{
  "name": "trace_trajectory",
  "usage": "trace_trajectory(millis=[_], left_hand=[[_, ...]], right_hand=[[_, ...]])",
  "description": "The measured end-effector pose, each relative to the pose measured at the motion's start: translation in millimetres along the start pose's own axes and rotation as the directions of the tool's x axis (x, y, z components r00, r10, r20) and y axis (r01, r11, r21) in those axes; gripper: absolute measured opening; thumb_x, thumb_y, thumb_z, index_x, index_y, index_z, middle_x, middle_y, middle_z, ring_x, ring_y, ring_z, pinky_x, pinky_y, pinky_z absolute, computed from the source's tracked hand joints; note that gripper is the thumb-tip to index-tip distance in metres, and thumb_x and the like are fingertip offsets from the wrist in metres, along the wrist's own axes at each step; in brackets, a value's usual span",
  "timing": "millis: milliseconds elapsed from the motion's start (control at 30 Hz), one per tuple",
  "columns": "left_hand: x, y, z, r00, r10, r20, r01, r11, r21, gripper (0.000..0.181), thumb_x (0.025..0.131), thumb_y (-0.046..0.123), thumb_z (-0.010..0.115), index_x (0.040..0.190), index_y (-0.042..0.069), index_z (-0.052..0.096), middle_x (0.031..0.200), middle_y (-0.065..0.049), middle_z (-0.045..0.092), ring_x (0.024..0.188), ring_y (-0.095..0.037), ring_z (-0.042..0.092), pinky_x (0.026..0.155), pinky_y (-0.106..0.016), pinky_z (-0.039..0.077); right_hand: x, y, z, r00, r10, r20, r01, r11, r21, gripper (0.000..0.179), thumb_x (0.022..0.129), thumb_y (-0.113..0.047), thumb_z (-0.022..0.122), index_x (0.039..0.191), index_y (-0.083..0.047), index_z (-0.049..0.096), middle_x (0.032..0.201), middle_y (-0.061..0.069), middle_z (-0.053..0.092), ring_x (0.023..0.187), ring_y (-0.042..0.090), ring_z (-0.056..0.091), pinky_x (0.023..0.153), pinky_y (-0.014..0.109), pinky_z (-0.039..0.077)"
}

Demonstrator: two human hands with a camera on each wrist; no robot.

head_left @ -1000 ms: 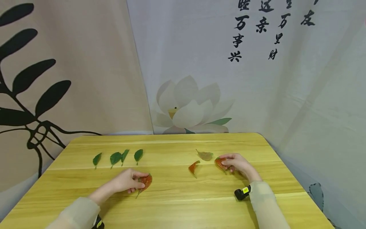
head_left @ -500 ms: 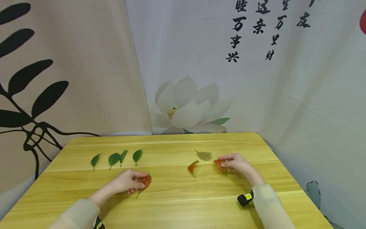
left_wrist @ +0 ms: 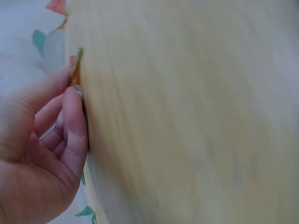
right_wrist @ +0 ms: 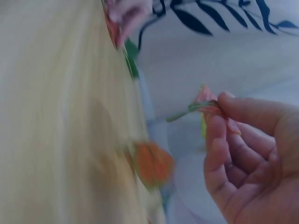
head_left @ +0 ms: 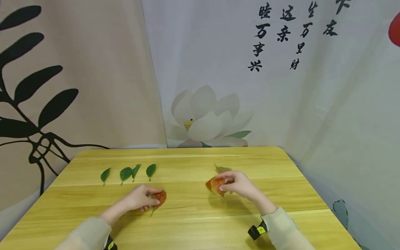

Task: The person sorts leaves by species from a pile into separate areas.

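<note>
My left hand [head_left: 140,198] pinches a red leaf [head_left: 161,197] between thumb and fingers at the table's middle left; its stem points down toward me. Seen from the left wrist, that leaf [left_wrist: 77,67] is nearly edge-on by the tabletop. Over on the right, my right hand [head_left: 240,187] pinches another red-orange leaf [head_left: 219,187], raised off the wood with a shadow beneath. A smaller red leaf [head_left: 208,183] on the table is partly covered by the held one. The right wrist view has the held leaf [right_wrist: 205,100] above an orange leaf [right_wrist: 154,163] near the tabletop.
A brownish-green leaf [head_left: 221,169] lies just behind my right hand. Several green leaves [head_left: 126,173] lie in a row at the back left of the wooden table [head_left: 187,229]. A printed curtain [head_left: 212,52] hangs behind the table.
My right hand has lifted its red leaf from the table and moved it left, over the smaller red leaf. My left hand stays in place with its leaf.
</note>
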State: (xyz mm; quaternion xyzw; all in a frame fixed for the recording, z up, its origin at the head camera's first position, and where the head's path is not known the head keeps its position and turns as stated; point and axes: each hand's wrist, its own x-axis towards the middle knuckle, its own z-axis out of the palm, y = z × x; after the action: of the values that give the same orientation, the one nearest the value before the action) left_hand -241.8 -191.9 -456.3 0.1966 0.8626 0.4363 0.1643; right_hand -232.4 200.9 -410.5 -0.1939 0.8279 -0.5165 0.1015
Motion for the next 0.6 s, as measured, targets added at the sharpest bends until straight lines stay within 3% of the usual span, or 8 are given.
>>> trace_trajectory(millis=[200,300,433,600], left_hand=[[-1.8,0.6,-0.3,1.0,-0.011,-0.016,0.011,1.0,0.003,0.052,0.086,0.015,0.075,0.13,-0.006,0.058,0.059,-0.006,0.056,0.048,-0.014,0.053,0.042,-0.031,0.049],[-1.5,1.0,0.4,1.0,-0.02,-0.019,0.021,1.0,0.002,0.051,0.086,0.015,0.075,0.13,-0.006,0.058,0.059,-0.005,0.056,0.047,-0.013,0.052,0.042,-0.03,0.048],[-1.2,1.3,1.7,0.999,-0.029,-0.024,0.029,1.0,-0.002,0.051,0.086,0.015,0.075,0.129,-0.005,0.059,0.058,-0.005,0.055,0.045,-0.012,0.051,0.041,-0.028,0.047],[-0.9,2.3,3.4,0.999,-0.026,-0.037,0.027,1.0,0.007,0.051,0.086,0.016,0.075,0.129,-0.005,0.059,0.058,-0.005,0.055,0.045,-0.013,0.051,0.04,-0.029,0.046]], right_hand=[[19.7,-3,53,0.999,0.019,0.035,-0.023,0.993,0.118,0.033,0.085,-0.006,0.074,0.118,-0.004,0.068,0.061,-0.002,0.052,0.057,0.014,0.048,0.053,0.03,0.043],[29.1,-1,76,0.998,0.044,0.048,-0.051,0.987,0.152,0.031,0.084,-0.004,0.075,0.114,-0.005,0.07,0.056,-0.002,0.046,0.054,0.012,0.051,0.052,0.029,0.046],[40.5,2,99,0.997,0.071,0.043,-0.078,0.978,0.193,0.029,0.082,-0.004,0.076,0.11,-0.006,0.071,0.06,0.004,0.057,0.058,0.017,0.061,0.054,0.032,0.053],[53.0,4,117,0.991,0.13,0.02,-0.131,0.958,0.255,0.028,0.081,-0.002,0.076,0.108,-0.005,0.071,0.065,0.008,0.063,0.059,0.019,0.063,0.056,0.031,0.054]])
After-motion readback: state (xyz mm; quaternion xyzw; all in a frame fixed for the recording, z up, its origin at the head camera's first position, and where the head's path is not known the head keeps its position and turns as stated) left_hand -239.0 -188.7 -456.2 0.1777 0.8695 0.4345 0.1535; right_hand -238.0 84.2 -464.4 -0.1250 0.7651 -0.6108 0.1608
